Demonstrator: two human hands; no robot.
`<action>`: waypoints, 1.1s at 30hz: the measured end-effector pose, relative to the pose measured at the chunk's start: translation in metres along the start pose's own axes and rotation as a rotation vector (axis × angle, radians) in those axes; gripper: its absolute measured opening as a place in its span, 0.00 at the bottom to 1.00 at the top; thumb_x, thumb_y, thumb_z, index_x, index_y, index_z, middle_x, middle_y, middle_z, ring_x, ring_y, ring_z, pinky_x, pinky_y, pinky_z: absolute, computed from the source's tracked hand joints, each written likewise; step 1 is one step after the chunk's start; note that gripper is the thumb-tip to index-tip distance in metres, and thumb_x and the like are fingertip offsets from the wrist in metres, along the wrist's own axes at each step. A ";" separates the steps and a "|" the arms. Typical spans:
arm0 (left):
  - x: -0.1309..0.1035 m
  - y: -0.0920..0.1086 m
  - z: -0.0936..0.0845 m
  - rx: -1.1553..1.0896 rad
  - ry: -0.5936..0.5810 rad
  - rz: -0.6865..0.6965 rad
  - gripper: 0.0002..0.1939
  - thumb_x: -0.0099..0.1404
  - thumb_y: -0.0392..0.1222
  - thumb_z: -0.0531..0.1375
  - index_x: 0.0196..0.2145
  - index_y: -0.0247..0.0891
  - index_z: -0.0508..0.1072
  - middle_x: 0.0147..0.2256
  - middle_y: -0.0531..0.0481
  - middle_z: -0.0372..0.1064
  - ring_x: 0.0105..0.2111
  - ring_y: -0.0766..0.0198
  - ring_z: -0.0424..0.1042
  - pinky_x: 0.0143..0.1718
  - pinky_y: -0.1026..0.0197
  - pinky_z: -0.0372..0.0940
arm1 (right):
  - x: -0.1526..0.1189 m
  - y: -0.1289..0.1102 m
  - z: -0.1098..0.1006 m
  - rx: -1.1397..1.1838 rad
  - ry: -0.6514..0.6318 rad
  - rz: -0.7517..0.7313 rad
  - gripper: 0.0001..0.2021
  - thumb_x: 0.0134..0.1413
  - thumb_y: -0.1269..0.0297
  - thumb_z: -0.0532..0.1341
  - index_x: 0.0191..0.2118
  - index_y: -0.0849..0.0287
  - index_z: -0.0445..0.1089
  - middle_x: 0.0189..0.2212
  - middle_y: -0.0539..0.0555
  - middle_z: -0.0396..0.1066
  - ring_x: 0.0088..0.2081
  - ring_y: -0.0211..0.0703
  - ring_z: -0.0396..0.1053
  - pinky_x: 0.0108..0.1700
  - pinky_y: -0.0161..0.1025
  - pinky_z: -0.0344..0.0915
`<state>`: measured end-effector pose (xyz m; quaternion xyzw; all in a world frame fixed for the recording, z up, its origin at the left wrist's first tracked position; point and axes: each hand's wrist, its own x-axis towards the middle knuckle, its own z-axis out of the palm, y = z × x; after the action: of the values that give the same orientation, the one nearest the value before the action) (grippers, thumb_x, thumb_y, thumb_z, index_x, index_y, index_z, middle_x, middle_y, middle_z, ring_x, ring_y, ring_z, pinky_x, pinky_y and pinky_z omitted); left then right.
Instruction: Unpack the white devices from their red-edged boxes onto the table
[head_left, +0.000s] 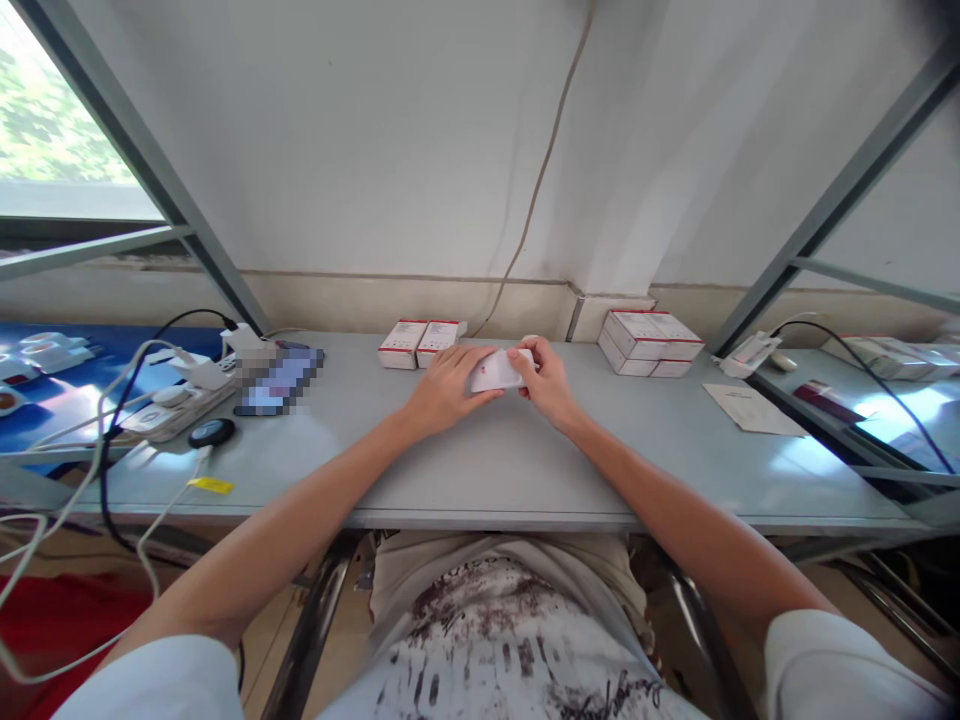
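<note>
A small white block with a red mark point(493, 372) is held between my two hands, just above the middle of the grey table point(495, 470). My left hand point(448, 390) wraps its left side, with the thumb along the near edge and the fingers over the far edge. On the other side, my right hand point(549, 383) grips the right end, thumb on top. My fingers cover parts of the block, and its exact kind does not show. Behind my left hand stand two white cartons with red edges point(420, 342).
At the back right is a stack of similar cartons point(649, 343). A paper sheet point(752, 409) and a white power strip point(750, 354) lie farther right. To the left are a phone point(281, 380), a power strip with plugs point(180, 400), a black round device point(211, 432) and loose cables.
</note>
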<state>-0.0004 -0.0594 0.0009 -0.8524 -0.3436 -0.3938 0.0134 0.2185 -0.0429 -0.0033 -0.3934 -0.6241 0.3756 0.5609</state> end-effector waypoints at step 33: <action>0.012 0.013 0.000 -1.465 -0.398 -0.950 0.33 0.78 0.71 0.54 0.54 0.36 0.77 0.44 0.39 0.80 0.31 0.57 0.80 0.33 0.56 0.77 | -0.007 0.000 -0.002 -0.417 -0.062 -0.358 0.12 0.73 0.50 0.60 0.39 0.51 0.68 0.37 0.56 0.73 0.44 0.53 0.68 0.43 0.46 0.68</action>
<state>0.0123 -0.0630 0.0124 -0.4673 -0.3186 -0.3231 -0.7587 0.2212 -0.0492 -0.0064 -0.3722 -0.7644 0.1461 0.5059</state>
